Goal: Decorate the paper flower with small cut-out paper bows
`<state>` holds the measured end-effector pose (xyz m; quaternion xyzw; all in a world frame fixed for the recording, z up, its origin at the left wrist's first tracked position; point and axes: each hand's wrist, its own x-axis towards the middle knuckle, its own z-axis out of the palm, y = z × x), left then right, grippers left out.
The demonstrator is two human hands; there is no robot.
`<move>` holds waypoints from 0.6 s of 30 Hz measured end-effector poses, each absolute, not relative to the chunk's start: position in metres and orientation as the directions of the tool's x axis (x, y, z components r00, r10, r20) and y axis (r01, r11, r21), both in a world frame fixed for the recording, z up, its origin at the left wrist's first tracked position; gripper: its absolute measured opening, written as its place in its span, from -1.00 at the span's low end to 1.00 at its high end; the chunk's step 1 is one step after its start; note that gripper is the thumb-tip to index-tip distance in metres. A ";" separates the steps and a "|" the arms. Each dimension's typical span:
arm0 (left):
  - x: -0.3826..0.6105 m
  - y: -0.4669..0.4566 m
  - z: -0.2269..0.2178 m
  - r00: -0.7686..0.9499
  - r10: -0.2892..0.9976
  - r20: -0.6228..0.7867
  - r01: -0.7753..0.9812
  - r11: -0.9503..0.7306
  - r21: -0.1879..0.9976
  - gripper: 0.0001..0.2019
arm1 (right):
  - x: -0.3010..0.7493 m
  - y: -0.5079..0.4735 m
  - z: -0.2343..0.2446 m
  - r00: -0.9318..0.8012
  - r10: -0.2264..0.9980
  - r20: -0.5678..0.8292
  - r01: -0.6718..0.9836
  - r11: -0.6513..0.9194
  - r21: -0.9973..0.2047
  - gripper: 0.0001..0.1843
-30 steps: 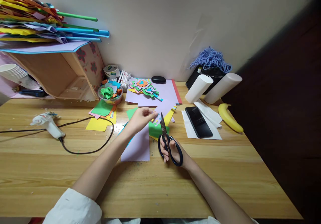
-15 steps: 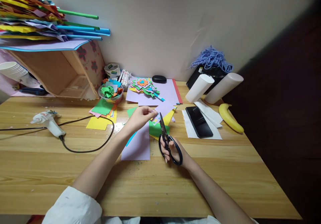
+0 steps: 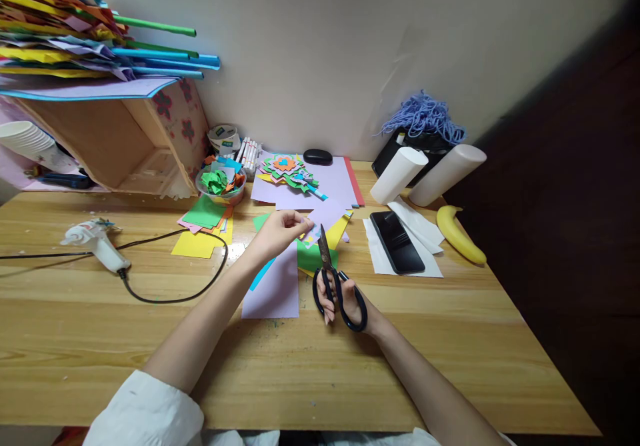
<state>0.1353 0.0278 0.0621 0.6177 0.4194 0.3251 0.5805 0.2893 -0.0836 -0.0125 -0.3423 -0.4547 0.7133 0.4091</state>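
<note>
My left hand (image 3: 284,230) is closed in a pinch on a small piece of lilac paper (image 3: 314,231). Black-handled scissors (image 3: 325,255) are in my right hand (image 3: 352,305), with thumb and fingers through the loops. Their blades point up and away from me, the tips right beside the lilac piece; whether they touch it I cannot tell. Under and behind both hands lie coloured sheets: a lilac sheet (image 3: 275,293), a green sheet (image 3: 317,257) and a yellow sheet (image 3: 338,233). Part of the held paper is covered by my fingers.
A layered paper flower (image 3: 284,165) lies on lilac sheets at the back. On the left are a glue gun (image 3: 103,244) with its looped cord, and a tub of paper scraps (image 3: 221,186). To the right lie a phone (image 3: 397,243) and a banana (image 3: 459,236).
The scissor handles have spread wider apart in my right hand, the loops shifting slightly. My left hand stays in nearly the same place with the lilac paper.
</note>
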 end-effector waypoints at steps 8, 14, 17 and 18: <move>0.139 0.025 0.061 0.413 0.908 -0.072 0.137 0.016 0.990 -0.73 | 0.290 -0.083 -0.016 -0.433 0.894 -0.117 -0.300 -0.265 -0.916 -0.27; 0.139 0.025 0.063 0.400 0.911 -0.097 0.136 0.045 0.990 -0.70 | 0.290 -0.083 -0.017 -0.421 0.897 -0.131 -0.325 -0.284 -0.902 -0.28; 0.140 0.025 0.063 0.395 0.912 -0.111 0.127 0.065 0.990 -0.69 | 0.289 -0.083 -0.020 -0.413 0.901 -0.136 -0.345 -0.293 -0.892 -0.29; 0.140 0.024 0.063 0.394 0.912 -0.113 0.125 0.069 0.990 -0.70 | 0.289 -0.083 -0.021 -0.413 0.900 -0.139 -0.351 -0.298 -0.888 -0.30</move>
